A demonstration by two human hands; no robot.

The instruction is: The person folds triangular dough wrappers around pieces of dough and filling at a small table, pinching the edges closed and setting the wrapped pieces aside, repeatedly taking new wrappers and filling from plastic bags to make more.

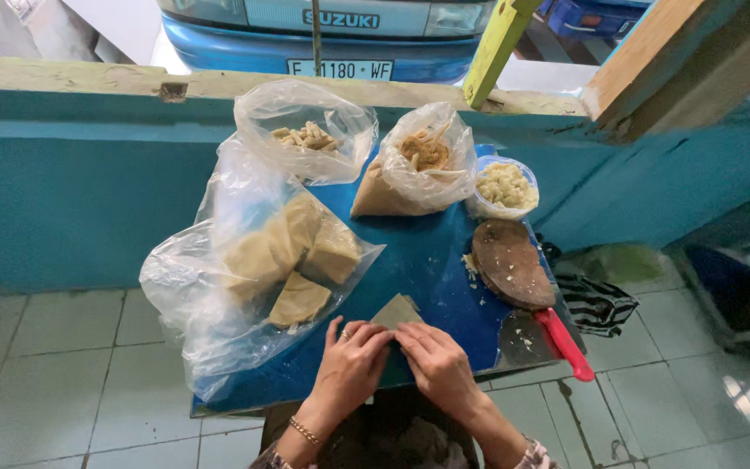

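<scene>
While both hands work at the blue table's [444,287] near edge:
left hand [351,365]: fingers curled, pinching the tan wrapper [397,310]
right hand [438,365]: same, gripping wrapper
wrapper: right of big plastic bag [219,287]

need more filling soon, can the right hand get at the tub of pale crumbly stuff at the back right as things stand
Probably yes. The right hand is busy on the tan wrapper, but only the round wooden board lies between it and the tub, low enough to reach over.
</scene>
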